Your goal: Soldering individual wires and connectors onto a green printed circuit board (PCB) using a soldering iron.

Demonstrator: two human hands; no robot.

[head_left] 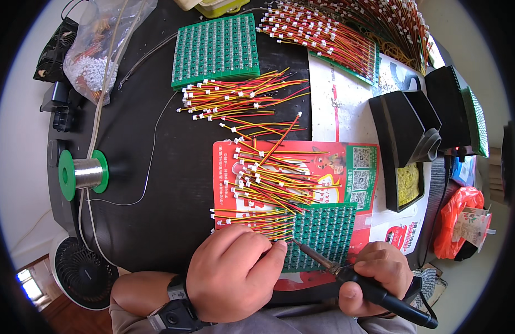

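Green circuit panel [324,231] lies at lower centre on a red leaflet [330,161]. Left hand [232,273], fingers curled and pressed down, pins wire leads [268,225] to its edge. Right hand [377,275], wrapped tight around a soldering iron [346,273], angles the tip onto them.

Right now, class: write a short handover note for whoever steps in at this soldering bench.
Left hand: fingers pinch wire leads against the green circuit board panel.
Right hand: grips the soldering iron, tip at the panel's left edge.
Done: rows of red-and-yellow wires already fan out from the panel.
Left: the lower rows look bare; another panel, loose wires and the solder spool wait on the mat.
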